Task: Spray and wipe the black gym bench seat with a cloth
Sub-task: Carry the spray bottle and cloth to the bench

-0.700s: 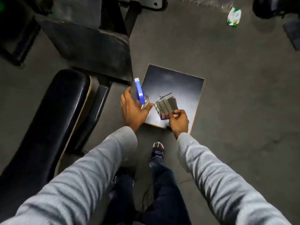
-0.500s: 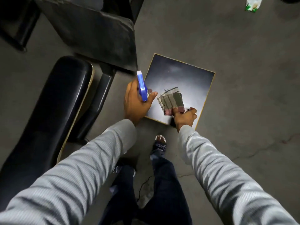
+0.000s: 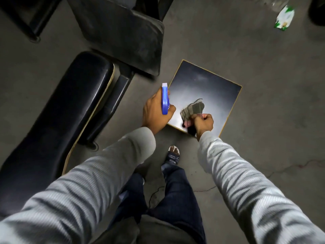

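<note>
The long black padded bench seat runs along the left side, from lower left up to a rounded end. To its right, my left hand grips a spray bottle with a blue and white trigger head; the bottle's body is hidden in the hand. My right hand is closed on a crumpled checked cloth. Both hands hover over the near edge of a square black board on the floor, well right of the seat.
A second black padded block stands beyond the seat, with the bench's dark frame below it. A green and white wrapper lies on the concrete floor at top right. My sandalled foot is below the board.
My right hand has bunched the cloth from a flat fold into a crumpled wad. The spray bottle has stayed in the left hand. The camera view has shifted slightly.
</note>
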Tool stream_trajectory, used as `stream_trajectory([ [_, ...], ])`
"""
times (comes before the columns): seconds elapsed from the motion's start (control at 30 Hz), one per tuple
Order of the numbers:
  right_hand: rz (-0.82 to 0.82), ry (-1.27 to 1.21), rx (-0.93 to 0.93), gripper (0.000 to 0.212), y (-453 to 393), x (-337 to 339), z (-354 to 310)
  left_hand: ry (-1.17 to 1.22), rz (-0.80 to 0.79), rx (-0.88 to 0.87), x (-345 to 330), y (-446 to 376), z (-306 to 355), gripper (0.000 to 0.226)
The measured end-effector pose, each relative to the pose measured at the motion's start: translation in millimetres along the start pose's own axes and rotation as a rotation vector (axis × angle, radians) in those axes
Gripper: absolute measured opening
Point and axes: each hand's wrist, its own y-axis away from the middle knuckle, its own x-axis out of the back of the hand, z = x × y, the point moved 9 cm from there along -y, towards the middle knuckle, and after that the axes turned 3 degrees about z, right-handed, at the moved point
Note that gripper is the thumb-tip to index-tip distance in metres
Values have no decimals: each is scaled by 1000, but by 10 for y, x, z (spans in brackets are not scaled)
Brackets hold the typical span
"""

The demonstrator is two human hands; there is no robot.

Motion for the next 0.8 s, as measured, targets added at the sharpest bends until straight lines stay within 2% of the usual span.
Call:
stream_trajectory([
  [0.17,-113,-119,54,25,541,-243,-141,13,-38,126,417,308,-280,40],
  [0.3,-223,-202,78,18,1192,-572,-216,21,-18,144,958,566,-555,35],
  [0.57,-415,-230,81,11,2582,-1498,-128,26,95,158,2191,1013,-1287,42],
  [0.8,-565,-116,116,21,3609,-2445,28,83,261,277,3157,1462,-2249,37],
])
